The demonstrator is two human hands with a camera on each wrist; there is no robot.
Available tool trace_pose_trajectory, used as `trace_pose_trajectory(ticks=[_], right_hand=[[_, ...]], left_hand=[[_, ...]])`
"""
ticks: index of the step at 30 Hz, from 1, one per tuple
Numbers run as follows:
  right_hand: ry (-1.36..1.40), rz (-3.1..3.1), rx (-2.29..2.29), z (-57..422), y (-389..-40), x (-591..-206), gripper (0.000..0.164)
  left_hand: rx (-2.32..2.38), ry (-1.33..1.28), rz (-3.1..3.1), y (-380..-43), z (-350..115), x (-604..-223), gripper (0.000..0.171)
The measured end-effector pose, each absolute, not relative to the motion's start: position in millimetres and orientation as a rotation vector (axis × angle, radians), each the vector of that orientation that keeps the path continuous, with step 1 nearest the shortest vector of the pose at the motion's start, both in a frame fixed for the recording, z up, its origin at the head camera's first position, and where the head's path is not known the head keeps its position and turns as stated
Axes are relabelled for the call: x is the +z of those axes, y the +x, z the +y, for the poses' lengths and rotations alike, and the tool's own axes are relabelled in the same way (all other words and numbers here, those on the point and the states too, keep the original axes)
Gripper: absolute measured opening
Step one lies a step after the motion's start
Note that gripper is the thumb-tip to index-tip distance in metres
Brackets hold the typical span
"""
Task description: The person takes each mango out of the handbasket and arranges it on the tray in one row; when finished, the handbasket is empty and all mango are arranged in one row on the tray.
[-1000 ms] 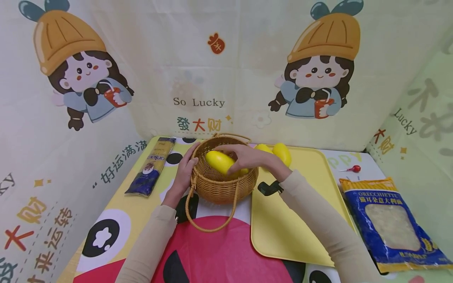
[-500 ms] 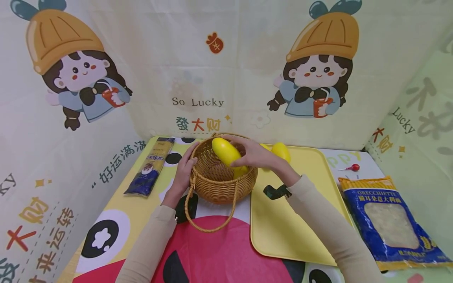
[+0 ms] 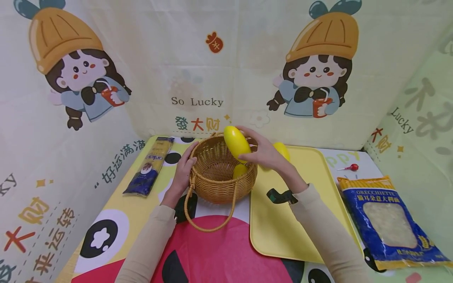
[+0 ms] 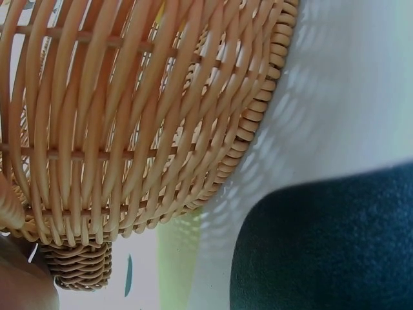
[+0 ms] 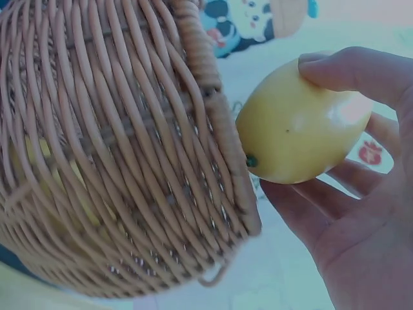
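Note:
My right hand [image 3: 263, 151] pinches a smooth yellow mango [image 3: 236, 142] between thumb and fingers, raised over the right side of a brown wicker basket [image 3: 220, 192]. In the right wrist view the mango [image 5: 303, 123] shows a small green stem end close beside the basket's rim. A second yellow fruit [image 3: 240, 170] lies inside the basket at the right. On the basket's left side, my left hand [image 3: 181, 175] grips the rim, thumb at the edge. The left wrist view is filled by the woven wall [image 4: 129, 116], with only a bit of the hand showing.
A yellow tray [image 3: 293, 239] lies right of the basket, with another yellow fruit [image 3: 282, 151] at its far end, partly behind my right hand. Further right are a red lollipop [image 3: 353, 167] and a blue orecchiette bag [image 3: 393, 224]. A pasta packet [image 3: 150, 167] lies at left.
My right hand has lifted the mango up and rightward out of the basket, tilting it more upright. The fruit left inside now shows more plainly. The left hand stays at the rim.

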State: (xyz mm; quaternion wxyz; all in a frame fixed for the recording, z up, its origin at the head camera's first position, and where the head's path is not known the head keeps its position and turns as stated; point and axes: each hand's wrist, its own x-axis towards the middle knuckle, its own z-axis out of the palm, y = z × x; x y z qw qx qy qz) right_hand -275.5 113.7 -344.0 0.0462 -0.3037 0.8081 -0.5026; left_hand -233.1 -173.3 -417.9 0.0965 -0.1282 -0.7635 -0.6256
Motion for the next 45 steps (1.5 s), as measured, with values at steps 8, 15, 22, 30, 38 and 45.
trace_pose_trajectory(ticks=[8,15,22,30,38,45], right_hand=[[-0.871,2.525,-1.630,141.0,-280.6,-345.1,0.086],[-0.761,2.614,-1.623,162.3,-287.2,-351.5,0.085],[-0.632,2.680,-1.579,183.1,-297.1,-362.1,0.086],[-0.504,2.729,-1.551,205.5,-305.7,-370.0,0.083],[-0.381,2.755,-1.534,223.0,-316.2,-377.8,0.084],[-0.303,2.808,-1.456,237.4,-316.5,-381.3,0.084]], left_hand=[[-1.873,-0.387,-2.237,-240.7,-174.6,-427.6,0.055],[-1.873,-0.390,-2.241,-234.6,-173.9,-419.0,0.055],[-1.856,-0.386,-2.254,-233.6,-174.7,-418.8,0.056],[-1.856,-0.392,-2.242,-242.7,-177.0,-431.5,0.056],[-1.830,-0.384,-2.209,-256.6,-180.2,-452.0,0.055],[-1.826,-0.401,-2.193,-258.8,-179.9,-453.6,0.054]])
